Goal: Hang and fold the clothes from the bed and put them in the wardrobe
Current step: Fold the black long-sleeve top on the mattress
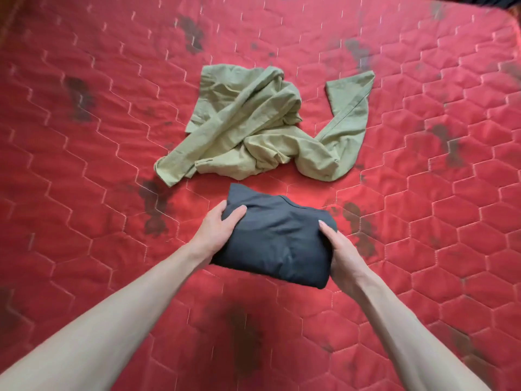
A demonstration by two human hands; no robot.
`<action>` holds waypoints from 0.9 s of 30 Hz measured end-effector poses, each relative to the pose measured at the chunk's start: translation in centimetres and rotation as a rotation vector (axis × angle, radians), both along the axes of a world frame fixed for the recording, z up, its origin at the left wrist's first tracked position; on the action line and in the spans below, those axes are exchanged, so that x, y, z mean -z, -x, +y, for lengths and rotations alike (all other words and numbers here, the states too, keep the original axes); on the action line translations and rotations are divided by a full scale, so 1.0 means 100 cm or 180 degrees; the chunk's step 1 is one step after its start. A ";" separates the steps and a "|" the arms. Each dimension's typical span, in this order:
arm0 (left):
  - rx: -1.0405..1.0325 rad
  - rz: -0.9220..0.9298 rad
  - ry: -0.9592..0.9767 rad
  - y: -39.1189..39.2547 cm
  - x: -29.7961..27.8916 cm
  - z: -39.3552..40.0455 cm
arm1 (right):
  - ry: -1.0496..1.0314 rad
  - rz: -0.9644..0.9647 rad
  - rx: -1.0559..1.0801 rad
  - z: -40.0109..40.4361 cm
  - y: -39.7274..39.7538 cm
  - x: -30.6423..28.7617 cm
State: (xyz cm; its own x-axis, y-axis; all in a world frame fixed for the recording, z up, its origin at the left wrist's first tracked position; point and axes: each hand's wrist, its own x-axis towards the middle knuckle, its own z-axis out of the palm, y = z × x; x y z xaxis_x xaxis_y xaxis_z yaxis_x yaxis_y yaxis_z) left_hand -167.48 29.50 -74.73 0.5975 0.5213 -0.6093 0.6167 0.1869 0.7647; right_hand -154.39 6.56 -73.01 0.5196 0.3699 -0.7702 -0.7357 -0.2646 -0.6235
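Observation:
A dark grey folded garment (277, 238) sits as a compact bundle in the middle of the red bed. My left hand (217, 230) grips its left edge, thumb on top and fingers tucked under. My right hand (339, 251) holds its right edge the same way. Whether the bundle rests on the bed or is lifted slightly off it, I cannot tell. Just beyond it lies a crumpled olive-green garment (262, 128), unfolded, with one long part stretched out to the right. The wardrobe is out of view.
The red quilted mattress (98, 165) with a hexagon stitch pattern and dark stains fills the view. Its far right corner (504, 18) shows at the top right, with a dark gap beyond it.

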 end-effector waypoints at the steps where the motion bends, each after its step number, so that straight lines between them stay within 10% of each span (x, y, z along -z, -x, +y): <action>1: -0.0009 -0.0057 -0.0007 0.000 -0.022 0.000 | -0.0036 -0.0064 -0.0087 -0.003 0.000 -0.023; 13: -0.0688 -0.0673 0.0146 0.057 -0.280 -0.056 | -0.0316 -0.0829 -0.0623 -0.044 0.015 -0.292; 27: -0.1892 -0.1387 -0.0612 0.184 -0.456 -0.107 | -0.0979 -0.0450 -0.1272 -0.006 0.080 -0.437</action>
State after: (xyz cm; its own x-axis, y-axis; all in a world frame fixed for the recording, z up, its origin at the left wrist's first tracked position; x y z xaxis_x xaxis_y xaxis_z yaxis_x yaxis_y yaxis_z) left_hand -185.85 18.84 -29.15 0.3486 0.9037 -0.2486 0.0888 0.2322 0.9686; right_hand -162.39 5.93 -29.29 0.3827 0.7587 -0.5272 -0.5179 -0.2964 -0.8025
